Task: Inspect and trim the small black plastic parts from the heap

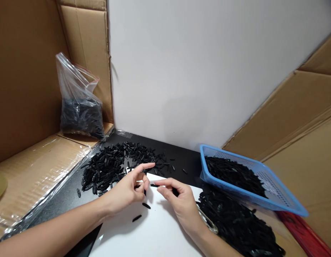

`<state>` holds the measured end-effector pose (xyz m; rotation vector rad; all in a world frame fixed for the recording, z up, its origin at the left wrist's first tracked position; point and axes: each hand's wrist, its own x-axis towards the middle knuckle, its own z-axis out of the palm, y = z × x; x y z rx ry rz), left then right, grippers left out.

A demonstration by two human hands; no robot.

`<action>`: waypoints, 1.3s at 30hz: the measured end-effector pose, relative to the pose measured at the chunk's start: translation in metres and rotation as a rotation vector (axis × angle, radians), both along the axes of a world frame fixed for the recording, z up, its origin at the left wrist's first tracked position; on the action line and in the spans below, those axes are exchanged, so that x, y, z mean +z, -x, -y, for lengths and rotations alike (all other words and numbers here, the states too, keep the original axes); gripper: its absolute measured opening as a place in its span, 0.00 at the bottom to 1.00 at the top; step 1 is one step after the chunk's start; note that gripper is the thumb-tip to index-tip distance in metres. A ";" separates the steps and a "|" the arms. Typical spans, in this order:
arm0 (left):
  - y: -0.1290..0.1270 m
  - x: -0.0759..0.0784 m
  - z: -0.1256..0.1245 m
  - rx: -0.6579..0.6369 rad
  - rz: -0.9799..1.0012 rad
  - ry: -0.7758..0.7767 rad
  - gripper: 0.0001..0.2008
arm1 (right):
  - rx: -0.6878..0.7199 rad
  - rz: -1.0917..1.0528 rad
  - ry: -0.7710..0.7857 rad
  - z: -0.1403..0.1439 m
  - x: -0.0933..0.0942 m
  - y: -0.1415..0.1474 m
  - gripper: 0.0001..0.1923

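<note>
My left hand is over the white sheet, its index finger stretched out. Its thumb and other fingers are curled together, with a dark bit, apparently a slim black piece, showing between them. Facing it, my right hand pinches one slim black piece between thumb and index finger; more black shows inside the curled fingers. Two loose pieces, one nearer and one farther, lie on the sheet below my left hand. Too small to tell is what kind of pieces these are.
Behind my left hand spreads a pile of black pieces. Another heap lies right of my right hand, beside a metal-edged tool. A blue basket holds more. A clear bag stands against cardboard; a red bar lies right.
</note>
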<state>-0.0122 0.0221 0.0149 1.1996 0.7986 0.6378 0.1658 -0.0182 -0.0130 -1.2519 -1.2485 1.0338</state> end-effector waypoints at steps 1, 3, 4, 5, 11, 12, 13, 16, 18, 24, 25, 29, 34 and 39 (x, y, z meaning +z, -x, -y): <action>0.000 -0.001 -0.001 0.009 -0.037 -0.031 0.37 | -0.005 -0.002 0.000 -0.001 -0.001 0.000 0.07; -0.002 -0.003 -0.003 0.017 -0.090 -0.080 0.33 | -0.003 -0.003 -0.020 -0.001 -0.001 0.000 0.07; -0.003 -0.004 -0.004 0.025 -0.101 -0.105 0.30 | -0.001 0.000 -0.036 -0.001 -0.002 0.000 0.07; -0.004 -0.005 -0.004 0.040 -0.106 -0.133 0.27 | 0.002 0.006 -0.053 0.000 -0.002 0.000 0.07; -0.007 -0.004 -0.006 0.135 -0.161 -0.122 0.13 | -0.008 0.000 -0.119 0.002 -0.002 0.001 0.06; -0.006 -0.003 -0.005 0.144 -0.136 -0.083 0.11 | -0.011 -0.006 -0.120 0.002 -0.002 0.001 0.06; -0.006 -0.002 -0.005 0.153 -0.097 -0.042 0.10 | -0.012 -0.014 -0.116 0.002 -0.002 0.001 0.06; -0.004 0.001 -0.002 0.146 0.036 0.083 0.20 | -0.009 -0.062 -0.088 0.000 -0.003 0.001 0.06; -0.004 0.002 0.000 0.115 0.076 0.138 0.19 | -0.002 -0.098 -0.069 -0.002 -0.003 0.000 0.06; -0.007 0.001 0.001 0.016 0.020 0.127 0.12 | 0.005 -0.146 -0.053 -0.004 -0.006 -0.002 0.07; -0.007 0.001 0.000 0.014 0.004 0.116 0.14 | 0.001 -0.147 -0.051 -0.003 -0.006 -0.002 0.07; -0.006 0.000 -0.002 0.080 0.005 0.116 0.16 | -0.005 -0.156 -0.016 -0.003 -0.007 -0.002 0.10; -0.006 -0.001 0.001 0.105 0.125 0.241 0.17 | 0.045 -0.426 0.108 -0.003 -0.005 0.002 0.13; -0.008 -0.001 0.006 0.030 0.131 0.221 0.23 | 0.128 -0.569 0.186 -0.005 -0.006 0.002 0.20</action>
